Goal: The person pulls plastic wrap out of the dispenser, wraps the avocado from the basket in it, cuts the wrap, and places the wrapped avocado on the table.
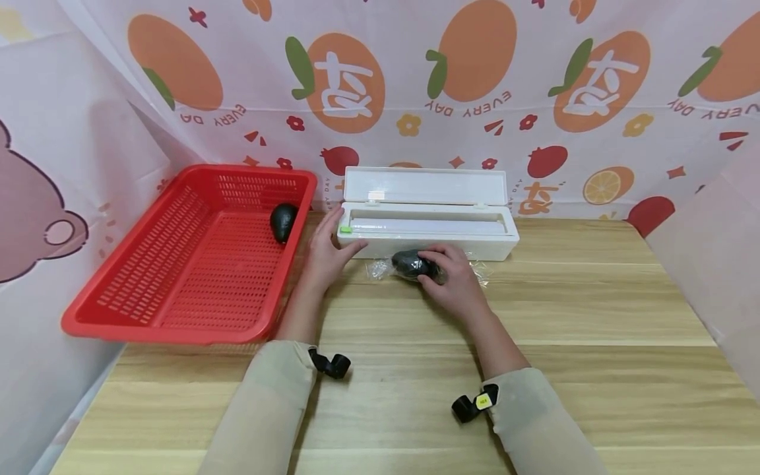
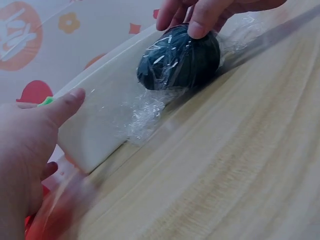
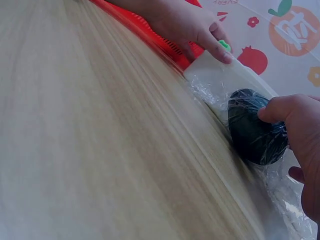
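Note:
A dark avocado [image 1: 406, 263] wrapped in clear cling film lies against the front of a white cling film dispenser [image 1: 475, 248]. My right hand [image 1: 456, 282] holds the avocado between thumb and fingers. Crumpled ends of the film [image 2: 142, 117] stick out on both sides of the fruit. At the dispenser's left end, my left hand [image 1: 325, 256] grips it, with the thumb over the front and the fingers around the side. The dispenser's lid [image 1: 424, 185] is up, and a film roll [image 1: 427, 226] shows inside. A green slider [image 1: 346, 229] sits at its left corner.
To the left stands a red plastic basket [image 1: 178, 336] with another, dark avocado [image 1: 284, 222] at its right side. A fruit-print cloth [image 1: 410, 79] hangs behind the wooden table [image 1: 594, 343]. Black cameras are strapped to both wrists.

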`<move>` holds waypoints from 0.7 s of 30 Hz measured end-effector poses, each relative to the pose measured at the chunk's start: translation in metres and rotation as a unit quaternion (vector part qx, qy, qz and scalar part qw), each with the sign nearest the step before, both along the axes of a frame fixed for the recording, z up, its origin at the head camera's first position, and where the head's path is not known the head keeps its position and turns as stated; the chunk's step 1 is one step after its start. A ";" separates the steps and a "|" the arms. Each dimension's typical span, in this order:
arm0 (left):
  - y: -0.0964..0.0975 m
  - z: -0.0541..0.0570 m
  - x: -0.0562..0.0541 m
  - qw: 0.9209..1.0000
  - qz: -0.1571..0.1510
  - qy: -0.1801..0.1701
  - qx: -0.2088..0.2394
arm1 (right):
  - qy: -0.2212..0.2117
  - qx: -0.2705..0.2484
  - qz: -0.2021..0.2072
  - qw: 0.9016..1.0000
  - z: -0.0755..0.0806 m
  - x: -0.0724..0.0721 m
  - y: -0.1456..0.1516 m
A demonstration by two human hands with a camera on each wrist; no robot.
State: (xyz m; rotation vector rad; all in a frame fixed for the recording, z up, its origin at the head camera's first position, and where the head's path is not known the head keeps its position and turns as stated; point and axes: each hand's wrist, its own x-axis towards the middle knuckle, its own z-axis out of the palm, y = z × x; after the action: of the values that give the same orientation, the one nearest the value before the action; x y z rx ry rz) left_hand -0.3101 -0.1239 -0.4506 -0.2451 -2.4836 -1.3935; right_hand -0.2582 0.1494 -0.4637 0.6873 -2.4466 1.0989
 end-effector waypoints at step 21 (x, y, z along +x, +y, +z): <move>-0.008 0.001 -0.010 0.998 -0.044 -0.005 -0.039 | 0.068 0.205 0.060 0.975 0.066 -0.049 -0.101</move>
State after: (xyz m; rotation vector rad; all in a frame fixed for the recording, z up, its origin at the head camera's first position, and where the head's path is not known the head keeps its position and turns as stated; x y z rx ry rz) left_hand -0.3197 -0.1319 -0.4493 -0.3677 -2.5676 -1.3357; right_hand -0.3071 0.0484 -0.3975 1.0084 -2.5587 0.5607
